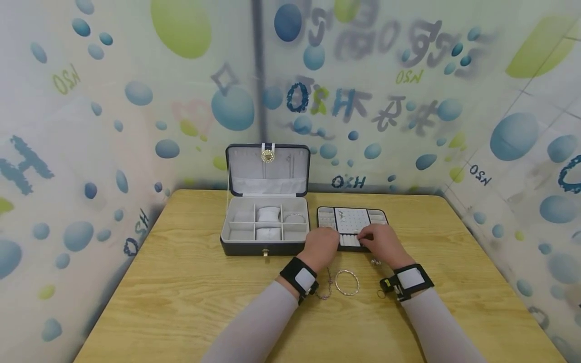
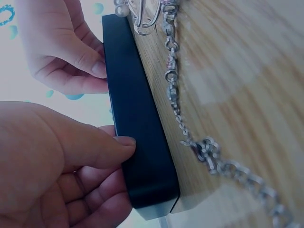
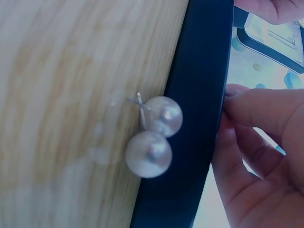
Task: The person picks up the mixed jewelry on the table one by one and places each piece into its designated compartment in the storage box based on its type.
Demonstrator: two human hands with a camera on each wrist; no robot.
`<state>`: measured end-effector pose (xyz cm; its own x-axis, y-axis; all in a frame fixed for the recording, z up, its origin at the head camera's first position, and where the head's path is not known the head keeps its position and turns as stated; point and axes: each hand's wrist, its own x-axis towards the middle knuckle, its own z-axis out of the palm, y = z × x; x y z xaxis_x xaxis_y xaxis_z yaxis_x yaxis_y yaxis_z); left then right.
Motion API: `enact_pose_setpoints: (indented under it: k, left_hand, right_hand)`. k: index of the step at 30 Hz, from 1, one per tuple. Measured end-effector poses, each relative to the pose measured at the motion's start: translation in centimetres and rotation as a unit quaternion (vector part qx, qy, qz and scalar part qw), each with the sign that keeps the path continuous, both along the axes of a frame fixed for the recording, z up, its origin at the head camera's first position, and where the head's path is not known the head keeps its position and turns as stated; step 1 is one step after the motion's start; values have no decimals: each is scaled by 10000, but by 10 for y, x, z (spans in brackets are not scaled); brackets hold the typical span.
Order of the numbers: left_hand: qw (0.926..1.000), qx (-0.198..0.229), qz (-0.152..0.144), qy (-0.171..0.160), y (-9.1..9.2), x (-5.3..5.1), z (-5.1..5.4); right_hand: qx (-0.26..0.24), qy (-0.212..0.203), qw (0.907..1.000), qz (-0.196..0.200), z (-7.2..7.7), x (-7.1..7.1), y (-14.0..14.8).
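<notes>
A flat dark-sided jewelry tray lies on the table, with a white earring panel and ring slots. My left hand grips its near left corner; in the left wrist view the thumb presses on the dark wall and the fingers curl behind the edge. My right hand is at the near right part, thumb and index finger drawn together at the rim. Anything between those fingertips is hidden. Two pearl earrings lie against the tray's front wall. Nearer me are a chain bracelet and a round bangle.
Left of the tray stands an open jewelry box with six compartments, cushions and a bangle inside. Necklaces hang in its raised lid. A small ring lies by my right wrist. A patterned wall backs the wooden table.
</notes>
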<state>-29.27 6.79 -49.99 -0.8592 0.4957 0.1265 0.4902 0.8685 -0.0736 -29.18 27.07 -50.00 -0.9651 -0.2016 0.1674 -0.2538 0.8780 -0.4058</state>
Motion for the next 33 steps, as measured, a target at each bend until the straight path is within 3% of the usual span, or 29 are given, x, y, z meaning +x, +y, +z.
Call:
enact_pose_setpoints:
  k: [7, 15, 21, 25, 33]
  left_hand:
    - [9999, 56, -41, 96, 0, 1, -3]
    - [10000, 57, -41, 31, 0, 2, 0]
    - [10000, 36, 9, 14, -1, 0, 1]
    - [10000, 18, -8, -2, 0, -1, 0]
    - [9999, -31, -5, -97, 0, 2, 2]
  right_hand:
    - [-301, 212, 9991, -207, 3, 5, 7]
    - [-173, 228, 9994, -202, 25, 12, 12]
    - [0, 76, 9998, 203, 38, 18, 6]
    - [263, -261, 9977, 565, 40, 27, 3]
    - [590, -966, 9804, 1610, 36, 51, 4]
